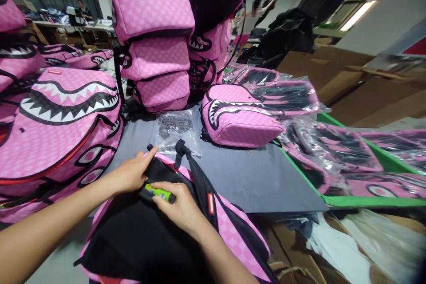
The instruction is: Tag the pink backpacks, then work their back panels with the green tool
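Observation:
A pink and black backpack point(120, 226) lies in front of me with its black side up. My left hand point(131, 173) grips its top edge, forefinger stretched along the rim and the other fingers curled beneath. In my right hand point(181, 206) is a small bright green stick-shaped tool with a dark end point(160, 193), held between thumb and fingers against the black fabric. Its exact kind does not show clearly. A black strap point(199, 173) with a red-and-white label runs down beside my right hand.
Pink backpacks with shark-mouth prints point(69, 106) stand at left. More are stacked point(156, 66) behind the grey table point(266, 177). Another backpack point(239, 115) and a clear plastic bag point(178, 128) lie on it. Bagged backpacks fill a green-edged area point(369, 199) at right, near cardboard boxes point(379, 88).

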The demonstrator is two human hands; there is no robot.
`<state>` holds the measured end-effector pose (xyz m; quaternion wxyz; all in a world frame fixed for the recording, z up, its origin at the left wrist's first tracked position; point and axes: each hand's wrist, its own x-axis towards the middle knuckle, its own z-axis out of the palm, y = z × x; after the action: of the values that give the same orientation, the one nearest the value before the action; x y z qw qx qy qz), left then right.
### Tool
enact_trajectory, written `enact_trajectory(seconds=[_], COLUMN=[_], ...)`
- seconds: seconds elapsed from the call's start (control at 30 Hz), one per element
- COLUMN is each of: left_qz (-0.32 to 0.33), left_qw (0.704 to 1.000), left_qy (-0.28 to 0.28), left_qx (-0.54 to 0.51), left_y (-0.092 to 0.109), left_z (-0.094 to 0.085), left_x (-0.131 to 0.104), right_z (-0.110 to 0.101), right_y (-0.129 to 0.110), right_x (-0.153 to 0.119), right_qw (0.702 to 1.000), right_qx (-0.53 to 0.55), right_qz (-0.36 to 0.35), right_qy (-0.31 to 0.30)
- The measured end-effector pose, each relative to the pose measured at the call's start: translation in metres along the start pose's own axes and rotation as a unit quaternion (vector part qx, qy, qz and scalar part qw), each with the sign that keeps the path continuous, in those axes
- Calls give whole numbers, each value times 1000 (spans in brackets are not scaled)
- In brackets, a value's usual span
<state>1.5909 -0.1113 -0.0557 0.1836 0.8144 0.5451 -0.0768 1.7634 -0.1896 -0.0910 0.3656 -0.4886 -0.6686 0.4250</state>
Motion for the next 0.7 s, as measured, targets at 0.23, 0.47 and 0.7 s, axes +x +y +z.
enact_trajectory(seconds=[0.23, 0.47, 0.7], left_qz=[-7, 4, -53], left_qw=[1000, 1000, 996], left_qy=[-7, 28, 72], left_qx=[4, 0, 0], left_y=[4, 12, 13], left_z=[-5, -2, 13], left_x=[-5, -42, -73], right_z=[-7, -128, -107], right_y=[-8, -29, 83], right_x=[-3, 4, 119], right_qw=[1000, 902, 899], right_qx=[7, -54, -413], right_qz=[6, -156, 91], right_qy=[-18, 400, -111])
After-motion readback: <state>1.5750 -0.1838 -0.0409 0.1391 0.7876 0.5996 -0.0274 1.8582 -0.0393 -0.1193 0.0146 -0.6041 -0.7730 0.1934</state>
